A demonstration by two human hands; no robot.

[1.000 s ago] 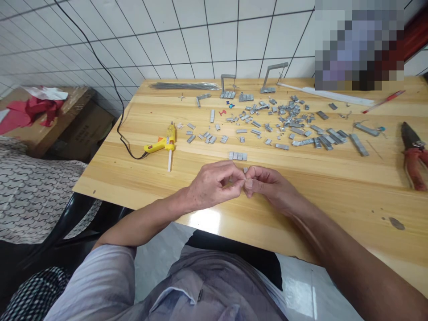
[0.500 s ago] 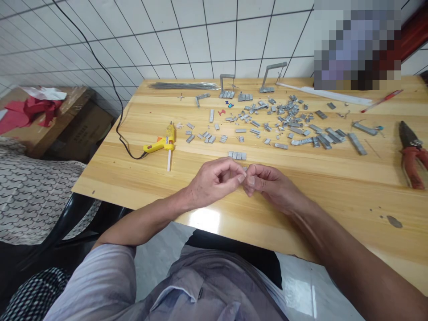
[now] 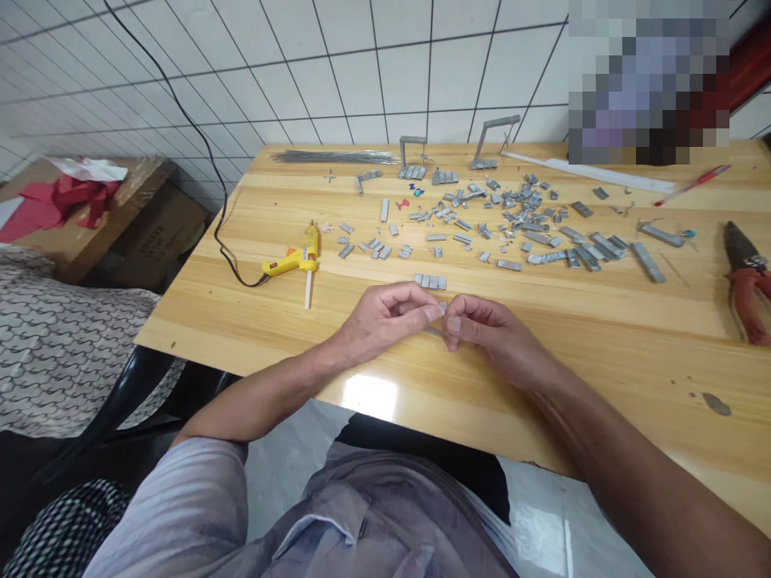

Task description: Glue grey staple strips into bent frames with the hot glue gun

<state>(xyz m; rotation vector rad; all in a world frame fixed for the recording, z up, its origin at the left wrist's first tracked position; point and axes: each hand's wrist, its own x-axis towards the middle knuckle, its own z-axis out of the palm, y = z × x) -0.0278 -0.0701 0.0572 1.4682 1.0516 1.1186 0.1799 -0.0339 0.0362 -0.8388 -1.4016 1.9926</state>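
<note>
My left hand (image 3: 389,319) and my right hand (image 3: 491,331) meet fingertip to fingertip over the front part of the wooden table. Thumb and forefinger are pinched on each hand. Whatever lies in the pinches is tiny and mostly covered; a pale glint shows between the fingertips. Below the left fingers a thin grey strip (image 3: 432,331) peeks out, reaching toward the right hand; I cannot tell whether it is held. Just beyond my hands lies a row of grey metal pieces (image 3: 430,282) joined side by side.
Many small grey metal pieces (image 3: 530,201) are strewn over the table's middle. A yellow glue gun (image 3: 295,259) with its cord lies left. Pliers (image 3: 748,281) lie at far right. Thin wires (image 3: 334,156), a bent metal stand (image 3: 413,152) and a pen (image 3: 692,185) are farther back.
My hands stay almost in place, with fingertips slightly more apart. The grey strip now shows below the left fingers. The whole view has shifted slightly.
</note>
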